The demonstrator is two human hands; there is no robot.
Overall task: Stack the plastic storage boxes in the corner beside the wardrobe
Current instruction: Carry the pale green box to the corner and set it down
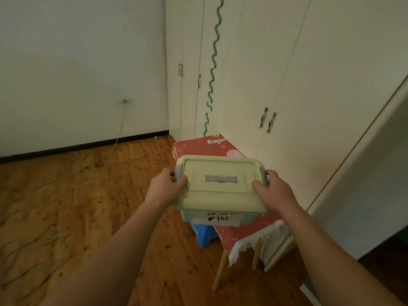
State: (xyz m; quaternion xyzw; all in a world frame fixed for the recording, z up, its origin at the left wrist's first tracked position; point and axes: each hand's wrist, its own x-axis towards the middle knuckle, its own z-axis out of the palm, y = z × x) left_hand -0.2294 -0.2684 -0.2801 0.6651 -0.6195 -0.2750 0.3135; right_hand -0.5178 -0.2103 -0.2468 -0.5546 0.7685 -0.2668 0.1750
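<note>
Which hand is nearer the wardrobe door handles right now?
Right. The right hand grips the storage box at its right end, on the side toward the wardrobe door handles. The left hand grips the opposite end, farther away.

Left hand (169, 184) and right hand (270, 191) grip a green-lidded storage box (220, 184) above a red-clothed table (198, 146).

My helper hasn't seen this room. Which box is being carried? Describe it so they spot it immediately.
Beside the white wardrobe stands a small table under a red patterned cloth. Held above it between the left hand and right hand is the clear plastic storage box, alone in having a pale green lid, grey latches and a handwritten label.
</note>
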